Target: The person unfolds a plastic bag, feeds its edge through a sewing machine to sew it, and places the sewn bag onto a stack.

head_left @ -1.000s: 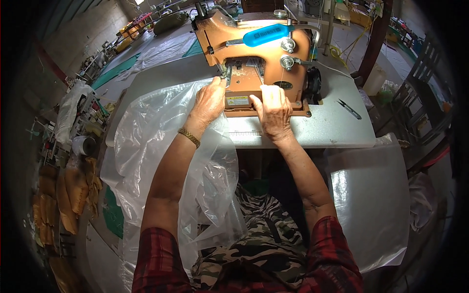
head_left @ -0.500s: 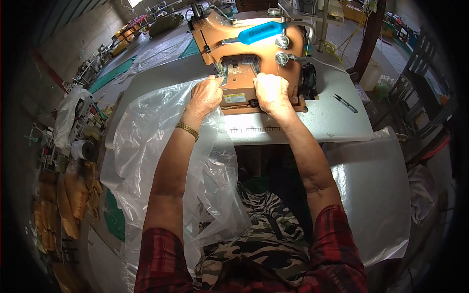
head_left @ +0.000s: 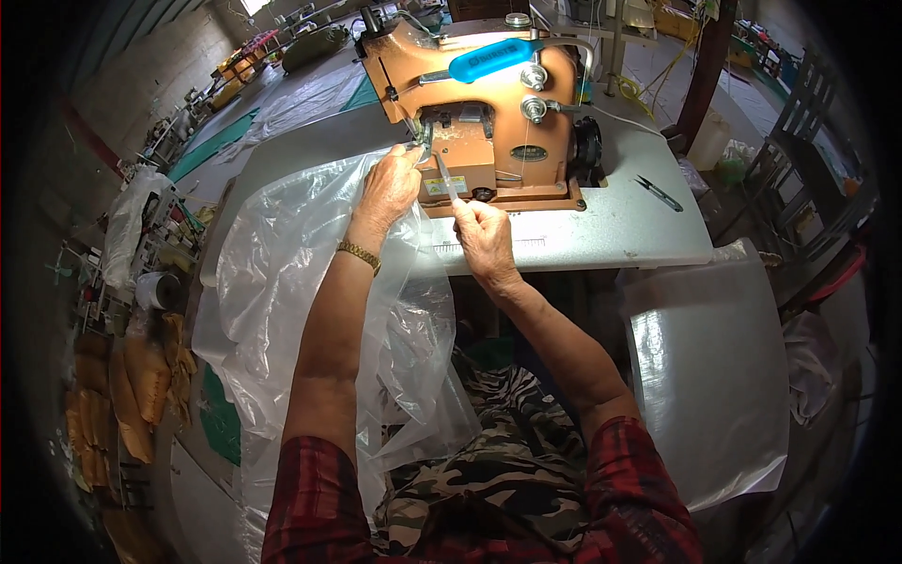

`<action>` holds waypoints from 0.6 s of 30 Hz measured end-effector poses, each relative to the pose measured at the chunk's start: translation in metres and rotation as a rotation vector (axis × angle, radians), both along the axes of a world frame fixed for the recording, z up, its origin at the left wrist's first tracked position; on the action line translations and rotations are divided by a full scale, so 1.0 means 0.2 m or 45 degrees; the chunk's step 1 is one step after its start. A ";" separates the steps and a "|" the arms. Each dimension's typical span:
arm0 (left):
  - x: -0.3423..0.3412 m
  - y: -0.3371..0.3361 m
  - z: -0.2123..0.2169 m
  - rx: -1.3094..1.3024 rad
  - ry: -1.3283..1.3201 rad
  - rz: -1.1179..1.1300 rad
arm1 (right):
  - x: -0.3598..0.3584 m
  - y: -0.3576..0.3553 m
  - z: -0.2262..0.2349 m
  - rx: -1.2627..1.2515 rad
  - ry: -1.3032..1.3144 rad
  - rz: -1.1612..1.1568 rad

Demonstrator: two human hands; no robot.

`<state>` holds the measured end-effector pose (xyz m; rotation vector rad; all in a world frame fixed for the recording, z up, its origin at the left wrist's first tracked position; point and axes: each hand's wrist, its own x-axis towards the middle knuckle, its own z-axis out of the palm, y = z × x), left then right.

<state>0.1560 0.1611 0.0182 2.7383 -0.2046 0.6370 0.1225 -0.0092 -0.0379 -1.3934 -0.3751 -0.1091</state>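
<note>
The left hand pinches crinkled translucent plastic sheeting; the right hand, at its four o'clock, clasps a slim pale strip.

Left hand: is covering some plastic sheet.
Right hand: is hiding a pale strip end.
Sleeves: are being cropped below.

1. Sewing wkshp, indust. type.
2. Main sign: orange sewing mach. on grey table w/ ruler scale near front edge.
3. Thread snips lie R of mach.
4. Lg. translucent plastic sheet drapes over table's L side.
5. Bkgd: pale sheeting & green sheet spread out, misc. stuff piled near bare wall, ribbed ceiling.
</note>
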 end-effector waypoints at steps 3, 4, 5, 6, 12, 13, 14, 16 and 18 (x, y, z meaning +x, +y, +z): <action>0.00 0.02 -0.01 -0.009 0.009 0.023 | 0.00 0.06 -0.02 -0.009 0.026 0.001; 0.00 0.03 -0.01 0.005 -0.033 0.009 | 0.00 0.07 -0.02 -0.006 0.047 0.031; 0.00 0.02 -0.02 0.015 -0.071 -0.009 | 0.00 0.06 -0.01 -0.058 0.043 0.005; 0.00 0.02 -0.02 0.012 -0.068 -0.011 | 0.01 0.07 -0.02 -0.060 0.046 0.002; 0.00 0.01 -0.02 0.011 -0.036 -0.004 | 0.04 0.13 -0.02 0.008 0.136 0.018; 0.00 0.01 -0.02 0.006 -0.034 -0.002 | 0.04 0.12 -0.01 0.015 0.138 0.055; 0.00 0.01 -0.02 0.002 -0.034 -0.001 | 0.04 0.12 0.00 0.023 0.138 0.092; 0.00 0.01 -0.02 0.006 -0.038 0.000 | 0.05 0.11 -0.02 0.013 0.108 0.118; 0.00 0.02 -0.03 0.008 -0.041 0.004 | 0.04 0.09 -0.01 0.002 0.080 0.147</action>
